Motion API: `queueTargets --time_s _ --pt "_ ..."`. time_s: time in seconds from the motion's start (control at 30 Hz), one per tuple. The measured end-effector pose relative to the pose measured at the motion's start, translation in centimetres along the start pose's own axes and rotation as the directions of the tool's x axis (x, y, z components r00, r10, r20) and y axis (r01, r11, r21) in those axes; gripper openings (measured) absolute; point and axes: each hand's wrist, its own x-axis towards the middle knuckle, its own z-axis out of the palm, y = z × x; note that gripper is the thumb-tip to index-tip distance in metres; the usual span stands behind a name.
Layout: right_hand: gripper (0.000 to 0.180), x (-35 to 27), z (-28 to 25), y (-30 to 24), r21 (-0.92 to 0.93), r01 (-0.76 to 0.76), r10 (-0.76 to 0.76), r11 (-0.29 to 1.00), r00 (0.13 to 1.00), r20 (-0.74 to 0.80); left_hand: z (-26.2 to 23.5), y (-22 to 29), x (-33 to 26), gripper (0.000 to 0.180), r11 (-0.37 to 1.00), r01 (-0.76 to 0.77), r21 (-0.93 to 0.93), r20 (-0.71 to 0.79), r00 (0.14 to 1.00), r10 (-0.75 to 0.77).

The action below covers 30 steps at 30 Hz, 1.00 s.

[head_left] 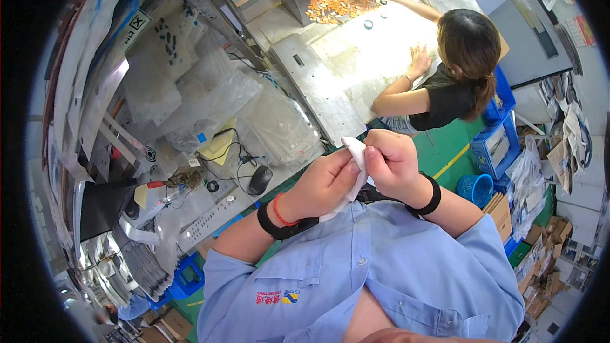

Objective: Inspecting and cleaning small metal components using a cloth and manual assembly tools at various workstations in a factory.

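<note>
In front of my chest both hands are closed on a soft white cloth, possibly a tissue. My left hand pinches it from one side, fingers curled. On the other side my right hand is made into a fist round it, with the thumb on top. A corner of the cloth sticks up between the hands, and more of it hangs down below, against my blue shirt. Black bands circle both wrists, and a red cord is on the left one. Whether anything is wrapped in the cloth is hidden.
To the left, a workbench carries a black mouse, cables and clear plastic bags. Ahead right, a co-worker sits at a lit table with a pile of small orange pieces. Blue crates and a blue basket stand right.
</note>
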Motion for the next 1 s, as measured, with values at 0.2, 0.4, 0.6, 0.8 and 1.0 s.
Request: queueTargets --time_s 0.2,0.4,0.6,0.8,1.0 --pt "0.025 -0.3 0.3 0.3 0.043 -0.005 0.006 0.999 0.999 -0.033 0.2 -0.2 0.1 0.024 0.989 -0.055 0.134 -0.057 0.996 0.063" --pt "0.025 -0.9 0.4 0.4 0.04 -0.092 0.094 0.995 0.994 -0.049 0.0 -0.6 0.1 0.029 0.984 0.043 0.173 -0.021 0.999 -0.04" --pt "0.023 -1.4 0.5 1.1 0.089 -0.156 0.159 0.984 0.987 -0.017 1.1 -1.0 0.1 0.018 0.874 -0.073 0.481 -0.158 0.973 0.168" --pt "0.029 -1.4 0.6 1.3 0.138 -0.188 0.197 0.972 0.979 -0.059 1.1 -0.4 0.5 0.013 0.916 -0.004 0.4 -0.168 0.983 0.078" --pt "0.028 -1.7 1.0 1.5 0.142 -0.268 0.286 0.953 0.95 -0.123 1.4 -0.5 0.6 0.012 0.65 -0.039 0.759 -0.166 0.954 0.251"
